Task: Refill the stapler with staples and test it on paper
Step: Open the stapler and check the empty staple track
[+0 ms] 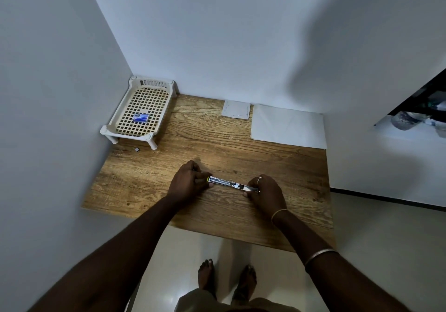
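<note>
Both hands, left hand [190, 178] and right hand [264, 191], are pinching the ends of the opened stapler [233, 184] on the counter [217, 137]; it is looking hard, shiny, maybe slippery.

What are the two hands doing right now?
Left hand: closed, grip on the left end of the stapler.
Right hand: closed, grip on the stapler's right end.
</note>
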Action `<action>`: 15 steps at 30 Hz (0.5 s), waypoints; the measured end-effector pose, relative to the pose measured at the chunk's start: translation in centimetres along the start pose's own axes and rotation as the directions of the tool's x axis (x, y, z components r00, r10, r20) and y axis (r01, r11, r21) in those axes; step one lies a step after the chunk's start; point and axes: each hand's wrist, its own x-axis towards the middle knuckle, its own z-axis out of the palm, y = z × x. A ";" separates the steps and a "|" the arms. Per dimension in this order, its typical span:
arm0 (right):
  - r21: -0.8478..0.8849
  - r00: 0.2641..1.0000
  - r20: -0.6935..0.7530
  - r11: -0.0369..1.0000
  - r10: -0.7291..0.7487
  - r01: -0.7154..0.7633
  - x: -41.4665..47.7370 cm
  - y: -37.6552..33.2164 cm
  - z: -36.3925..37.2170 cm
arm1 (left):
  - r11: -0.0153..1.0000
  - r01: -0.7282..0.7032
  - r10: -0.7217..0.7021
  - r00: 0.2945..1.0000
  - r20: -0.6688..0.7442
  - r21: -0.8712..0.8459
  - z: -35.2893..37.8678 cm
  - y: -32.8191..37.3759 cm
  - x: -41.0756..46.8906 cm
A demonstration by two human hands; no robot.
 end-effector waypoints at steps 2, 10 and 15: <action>-0.002 1.000 0.007 1.000 0.004 -0.004 0.1 -0.2 -0.1 | 1.000 -0.006 0.006 1.000 -0.003 -0.002 -0.1 -0.1 0.1; -0.053 0.998 -0.002 0.997 -0.058 0.057 0.0 0.1 -0.1 | 0.998 -0.043 0.043 0.999 0.008 0.043 -0.3 -0.5 -0.1; -0.089 0.992 -0.030 0.989 -0.120 0.117 0.1 0.3 -0.8 | 0.999 0.009 -0.011 0.999 0.039 0.048 -1.0 -1.9 -1.0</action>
